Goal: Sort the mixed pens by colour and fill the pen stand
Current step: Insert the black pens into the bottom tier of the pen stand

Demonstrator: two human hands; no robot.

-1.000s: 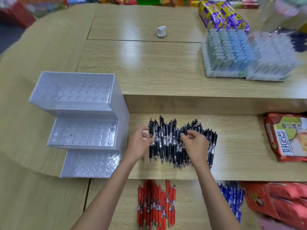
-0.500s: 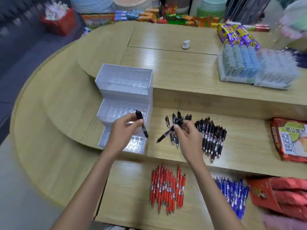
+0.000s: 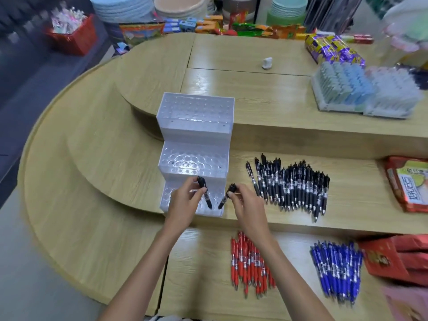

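Both forearms are cut off by the bottom edge. On the lowest step of the wooden counter (image 3: pixel 92 228) lie the red pens (image 3: pixel 251 265) and, well to their right, the blue pens (image 3: pixel 335 272). Both heaps have their long axes running near to far, tips toward the person. The near ends of the blue ones are blurred.

On the middle step, the left hand (image 3: pixel 183 205) pinches a black pen (image 3: pixel 205 193) between thumb and curled fingers. The pen is tilted, its clicker end up and its tip pointing down and to the right. The right hand (image 3: pixel 247 205) pinches a second black pen (image 3: pixel 225 196) the same way, tip down and to the left. The two tips lean toward each other over the lowest tier of the clear pen stand (image 3: pixel 196 135). The hands hide much of that tier, so it cannot be told whether either tip sits in a hole.

Just right of the stand lie the black pens (image 3: pixel 291 184), side by side, tips toward the person.

A snack bag (image 3: pixel 407 181) is cut off at the right edge. On the top step, trays of pale blue items (image 3: pixel 361 91) are too blurred to make out.
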